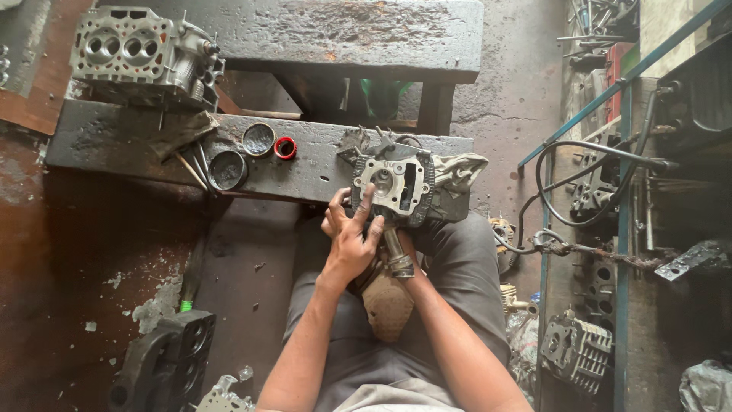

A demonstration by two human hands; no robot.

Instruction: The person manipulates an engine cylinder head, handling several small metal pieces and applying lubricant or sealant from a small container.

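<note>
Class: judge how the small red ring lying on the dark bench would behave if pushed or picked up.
The small red ring looks light, so a nudge would probably slide it. It lies flat on the bench, so rolling seems unlikely unless tipped on edge. Its small size may make gripping fiddly.

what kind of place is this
Most likely an engine repair workshop. A grey metal single-cylinder head sits under the person's left hand, a larger grey multi-valve cylinder head rests on the grimy dark workbench, and finned engine parts lie on the floor.

Engine repair workshop: cylinder heads, grimy bench.
</note>
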